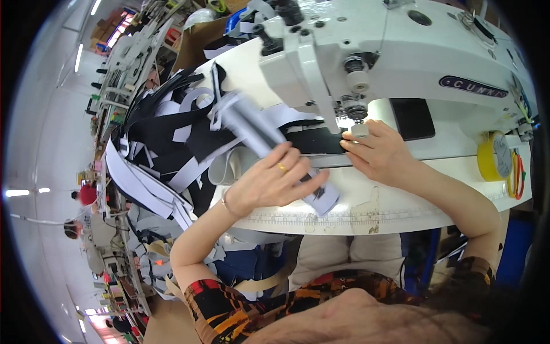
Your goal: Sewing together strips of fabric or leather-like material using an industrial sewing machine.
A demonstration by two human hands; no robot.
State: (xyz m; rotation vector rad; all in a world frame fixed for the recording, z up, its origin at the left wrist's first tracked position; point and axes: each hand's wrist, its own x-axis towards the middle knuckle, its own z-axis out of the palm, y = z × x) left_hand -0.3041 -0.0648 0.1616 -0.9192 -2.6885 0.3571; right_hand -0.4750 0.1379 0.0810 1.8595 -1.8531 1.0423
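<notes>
My left hand [281,179], with a ring on one finger, is closed around a white strip [252,123] with a dark band down its middle. That strip slants across the table edge of the sewing machine and is smeared by motion. Beneath the machine's needle area lies a black fabric strip [321,142], flat on the bed. The fingertips of my right hand [378,152] are bent together on this black strip's right end, close beside the presser area. The white sewing machine [401,49] hides part of the needle and some fingertips.
A heap of black and white strips [166,123] covers the table's left side. Right of the needle lies a flat black rectangular object [413,118]. A yellow tape roll [490,157] and coloured handles [518,175] sit at the far right. A ruler scale [321,219] follows the front edge.
</notes>
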